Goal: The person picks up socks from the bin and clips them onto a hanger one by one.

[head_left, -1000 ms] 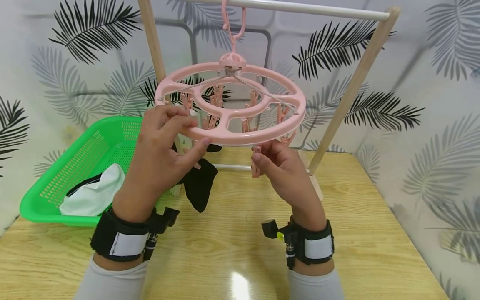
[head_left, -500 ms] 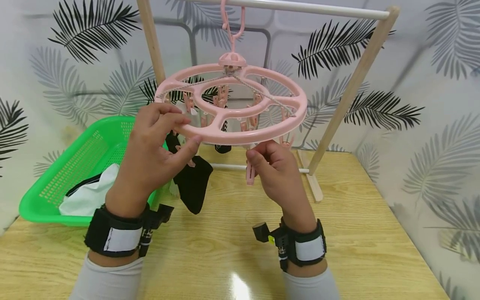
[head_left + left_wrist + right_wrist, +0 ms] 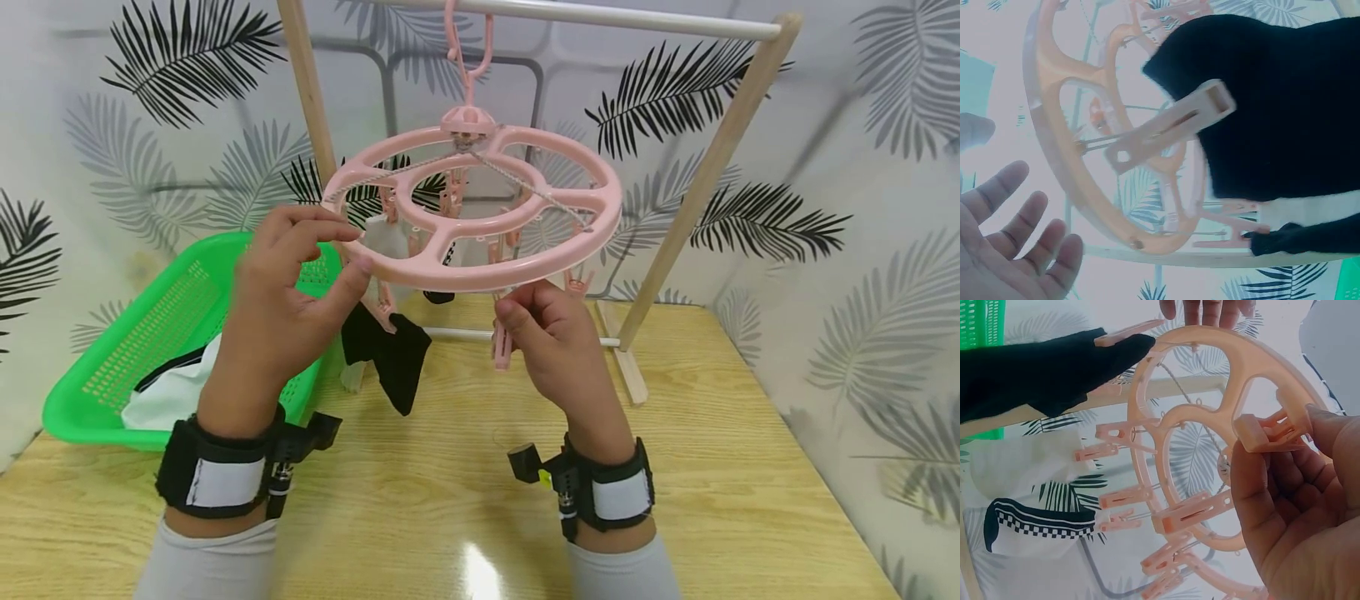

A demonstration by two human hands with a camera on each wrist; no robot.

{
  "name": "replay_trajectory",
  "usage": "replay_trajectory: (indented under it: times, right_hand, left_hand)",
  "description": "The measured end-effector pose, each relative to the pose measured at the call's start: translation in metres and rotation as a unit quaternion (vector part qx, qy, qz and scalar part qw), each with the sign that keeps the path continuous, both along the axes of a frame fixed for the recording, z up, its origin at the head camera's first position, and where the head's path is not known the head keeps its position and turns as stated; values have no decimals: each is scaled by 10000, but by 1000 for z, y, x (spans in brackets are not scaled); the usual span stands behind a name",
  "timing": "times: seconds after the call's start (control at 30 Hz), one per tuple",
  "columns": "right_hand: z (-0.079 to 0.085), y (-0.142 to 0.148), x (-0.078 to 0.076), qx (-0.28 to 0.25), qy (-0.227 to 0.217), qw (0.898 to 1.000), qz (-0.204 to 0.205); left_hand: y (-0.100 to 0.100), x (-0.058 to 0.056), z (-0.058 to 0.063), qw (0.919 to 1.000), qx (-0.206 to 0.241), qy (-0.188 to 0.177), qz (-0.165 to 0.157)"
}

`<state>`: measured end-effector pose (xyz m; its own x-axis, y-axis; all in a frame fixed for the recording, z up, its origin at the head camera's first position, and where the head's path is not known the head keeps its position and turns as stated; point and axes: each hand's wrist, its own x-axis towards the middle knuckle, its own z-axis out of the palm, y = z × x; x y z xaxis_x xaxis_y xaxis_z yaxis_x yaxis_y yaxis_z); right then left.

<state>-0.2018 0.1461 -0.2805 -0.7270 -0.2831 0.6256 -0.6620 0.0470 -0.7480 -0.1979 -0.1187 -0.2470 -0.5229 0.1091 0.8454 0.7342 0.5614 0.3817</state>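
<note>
A pink round drying hanger [image 3: 480, 277] hangs by its hook from a white bar. At its near rim, my right hand [image 3: 566, 350] pinches one of the dangling pink clothespins [image 3: 1272, 428] between thumb and fingers. My left hand [image 3: 281, 308] is beside the rim's left side, fingers spread and relaxed; the left wrist view shows them apart from the ring. Near it hangs a black sock [image 3: 1279, 106], held by a clothespin [image 3: 1169, 128]. A white sock [image 3: 1029, 459] and a white sock with a black checkered band [image 3: 1041, 528] hang from other clothespins.
A green basket [image 3: 150, 333] with white and black cloth in it stands at the left on the wooden table [image 3: 450, 483]. The rack's wooden posts [image 3: 712, 179] flank the hanger. A leaf-patterned backdrop [image 3: 847, 275] is behind.
My left hand has moved left, off the rim, and the hanger has swung slightly right. The black sock has shifted. My right hand has moved a little left, still pinching a clothespin.
</note>
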Motion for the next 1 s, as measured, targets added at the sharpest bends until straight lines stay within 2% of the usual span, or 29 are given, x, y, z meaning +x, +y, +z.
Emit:
replay_trajectory:
  times: [0.2,0.3,0.4,0.5,0.57,0.63,0.73,0.8,0.87,0.93,1.0]
  right_hand:
    - [-1,-2,-1,20,-114,9999,-52]
    - [-2,-2,-1,-10,-164,9999,-31]
    - [-3,-2,-3,-47,-141,9999,17]
    - [-2,-3,-4,-71,-125,9999,63]
    - [-2,-3,-5,-59,-120,9999,48]
    - [-2,-2,-5,-14,-168,9999,-6]
    - [-2,-1,-5,44,-239,9997,-84]
    - [-3,-1,-5,82,-307,9994,-139]
    - [-3,0,-5,89,-367,9991,-177]
    - [-4,0,-5,96,-429,9988,-192]
    - [-4,0,-6,90,-464,9988,-162]
  left_hand:
    - [-7,15,11,9950,68,-993,-60]
    - [-12,18,15,9920,-13,-1258,-64]
    - [-21,15,19,9883,34,-1518,138]
    - [-38,2,23,9790,-108,-1935,635]
    - [-54,-15,25,9653,-502,-2363,987]
    - [-71,-37,23,9456,-1037,-2834,1213]
    - [-96,-72,10,9065,-2026,-3448,1353]
    - [-111,-91,-5,8802,-2574,-3729,1410]
    - [-127,-105,-25,8530,-3084,-3943,1475]
    - [-142,-113,-44,8243,-3412,-4245,1547]
    - [-154,-117,-62,8004,-3498,-4583,1642]
